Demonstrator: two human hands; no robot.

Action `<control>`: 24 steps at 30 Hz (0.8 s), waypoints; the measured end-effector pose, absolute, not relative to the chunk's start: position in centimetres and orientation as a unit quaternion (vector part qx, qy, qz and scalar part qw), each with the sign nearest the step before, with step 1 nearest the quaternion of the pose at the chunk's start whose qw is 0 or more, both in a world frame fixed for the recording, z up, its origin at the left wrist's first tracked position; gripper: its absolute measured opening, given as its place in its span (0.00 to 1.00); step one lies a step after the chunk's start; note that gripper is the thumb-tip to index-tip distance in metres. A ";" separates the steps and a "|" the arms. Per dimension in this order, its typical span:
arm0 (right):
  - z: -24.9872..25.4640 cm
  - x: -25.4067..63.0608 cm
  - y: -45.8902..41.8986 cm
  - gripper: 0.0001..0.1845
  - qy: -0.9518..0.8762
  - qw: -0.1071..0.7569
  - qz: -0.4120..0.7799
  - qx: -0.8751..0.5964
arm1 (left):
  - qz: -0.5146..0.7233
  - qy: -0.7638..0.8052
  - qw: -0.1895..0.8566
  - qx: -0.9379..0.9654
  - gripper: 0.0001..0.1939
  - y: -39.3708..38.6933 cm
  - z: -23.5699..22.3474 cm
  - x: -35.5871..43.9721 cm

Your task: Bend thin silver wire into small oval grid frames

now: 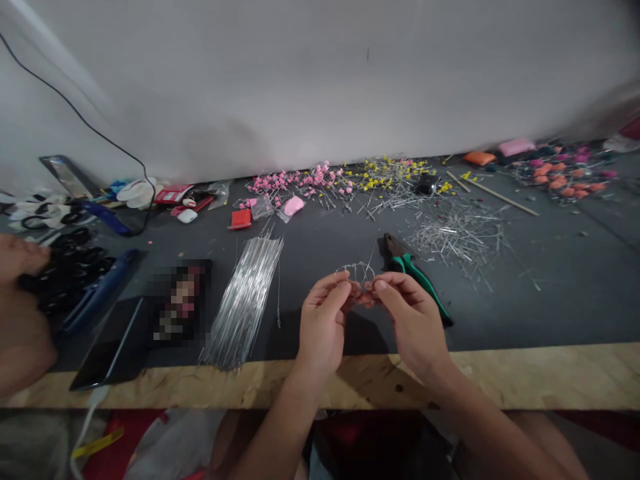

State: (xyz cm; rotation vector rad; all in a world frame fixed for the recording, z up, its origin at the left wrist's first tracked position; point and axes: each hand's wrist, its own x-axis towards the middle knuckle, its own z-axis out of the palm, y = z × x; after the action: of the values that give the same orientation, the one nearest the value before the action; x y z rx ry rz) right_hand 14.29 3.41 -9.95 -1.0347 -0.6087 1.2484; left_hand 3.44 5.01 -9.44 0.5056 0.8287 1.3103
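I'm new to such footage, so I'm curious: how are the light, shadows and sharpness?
Head view: muted light, with bright glints along the wire bundle; head view: soft shadow on the dark tabletop between the left hand and right hand; head view: the bent wire they hold looks slightly soft; head view: blocky pixels hide most of a black device.

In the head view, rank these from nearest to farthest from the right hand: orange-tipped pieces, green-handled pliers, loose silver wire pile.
1. Green-handled pliers: just beyond the right hand, close to its fingers.
2. Loose silver wire pile: past the pliers, farther back and to the right.
3. Orange-tipped pieces: far right, toward the back.
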 end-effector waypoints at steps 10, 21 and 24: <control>-9.7 14.6 3.4 0.03 -0.269 0.645 0.553 -0.454 | 0.581 0.369 0.677 0.260 0.05 5.0 -9.1 3.2; -9.8 14.8 3.4 0.03 -0.279 0.645 0.555 -0.445 | 0.574 0.371 0.674 0.282 0.05 5.1 -9.1 3.0; -9.9 14.8 3.4 0.03 -0.280 0.646 0.552 -0.446 | 0.575 0.365 0.680 0.272 0.05 5.1 -9.0 3.0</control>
State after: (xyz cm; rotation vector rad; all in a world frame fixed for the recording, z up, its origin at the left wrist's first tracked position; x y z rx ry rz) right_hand 14.79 3.38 -9.86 -1.0150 -0.6369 1.2557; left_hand 2.98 5.08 -8.98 0.6109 0.8201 1.2911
